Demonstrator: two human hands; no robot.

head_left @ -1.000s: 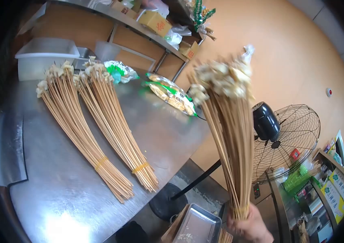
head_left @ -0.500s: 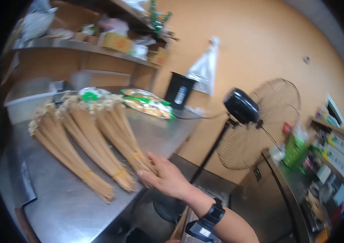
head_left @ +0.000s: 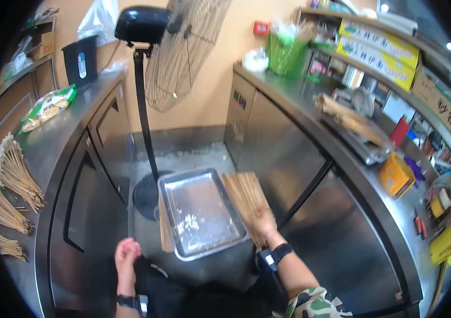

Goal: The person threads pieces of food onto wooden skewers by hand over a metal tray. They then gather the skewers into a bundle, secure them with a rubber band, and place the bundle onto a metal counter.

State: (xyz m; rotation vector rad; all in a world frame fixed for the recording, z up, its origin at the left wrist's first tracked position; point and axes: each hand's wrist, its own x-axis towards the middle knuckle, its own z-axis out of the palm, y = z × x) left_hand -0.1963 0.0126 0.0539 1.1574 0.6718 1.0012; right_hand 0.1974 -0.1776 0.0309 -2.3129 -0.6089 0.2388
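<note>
At the right edge of a metal tray, my right hand reaches down with its fingers closed on the near end of a row of tan sticks. The tray sits low in front of me, with white crumbs scattered on it. My left hand hovers to the tray's left, its fingers curled in and nothing visible in them. Bundles of thin tan sticks with pale ends lie on the left steel counter, away from both hands.
A black fan on a stand rises behind the tray. Steel counters flank the aisle. The right one bears a green bag, more sticks and a yellow box. A black bin stands at back left.
The view has swung right and down from the left counter. My right hand has left the stick bundle there and is now at the sticks by the tray. My left hand has come into view.
</note>
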